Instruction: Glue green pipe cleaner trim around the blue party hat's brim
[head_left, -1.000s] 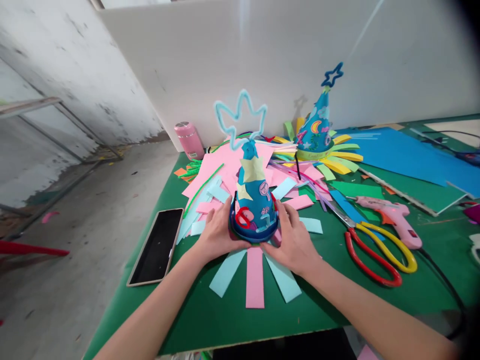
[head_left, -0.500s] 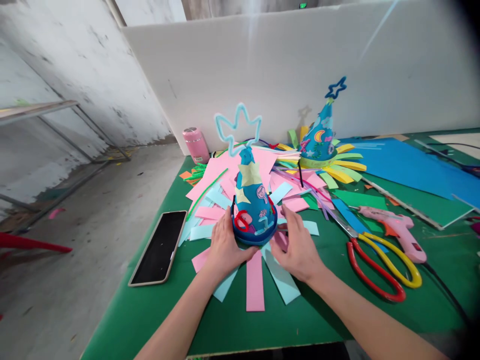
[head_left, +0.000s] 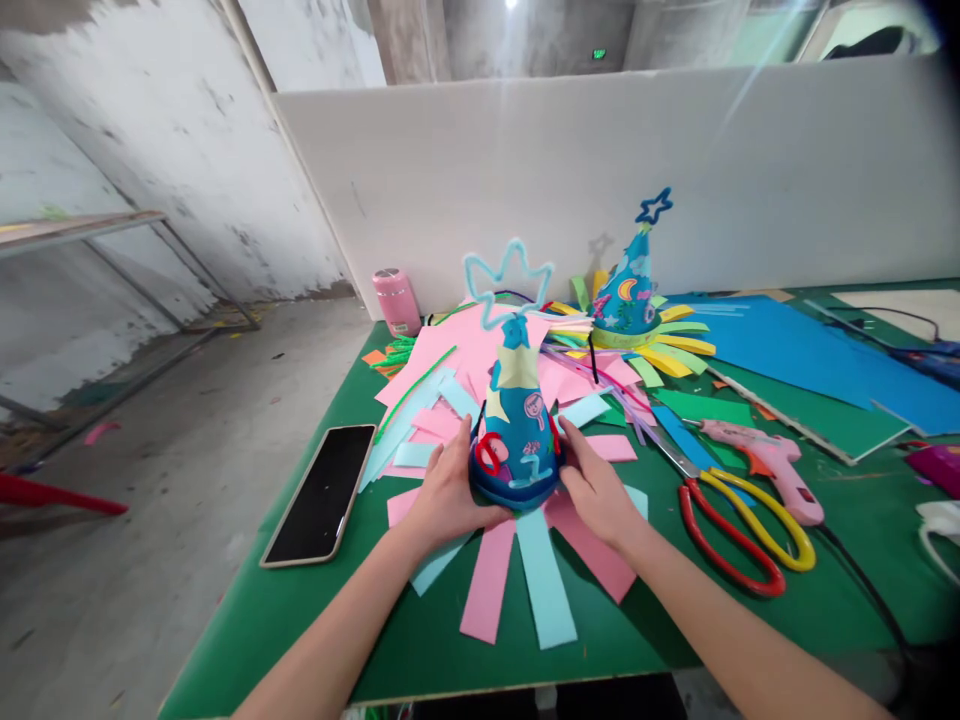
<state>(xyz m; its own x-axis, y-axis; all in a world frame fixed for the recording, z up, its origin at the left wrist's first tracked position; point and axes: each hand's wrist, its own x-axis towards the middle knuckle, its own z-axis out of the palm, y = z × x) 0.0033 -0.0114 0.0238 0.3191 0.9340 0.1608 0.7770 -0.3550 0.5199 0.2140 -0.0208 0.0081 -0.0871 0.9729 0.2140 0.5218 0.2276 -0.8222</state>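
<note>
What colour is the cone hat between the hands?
The cone hat is blue with pale yellow stars; the head view shows it best.

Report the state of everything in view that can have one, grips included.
Near hat: upright, held at its base
Left grip: closed on near hat's left side
Right grip: closed on its right side
Far hat: upright
Phone: face up, screen dark
Scissors: lying flat, blade opening unclear
Glue gun: on its side, power unclear
Pink bottle: upright, capped
</note>
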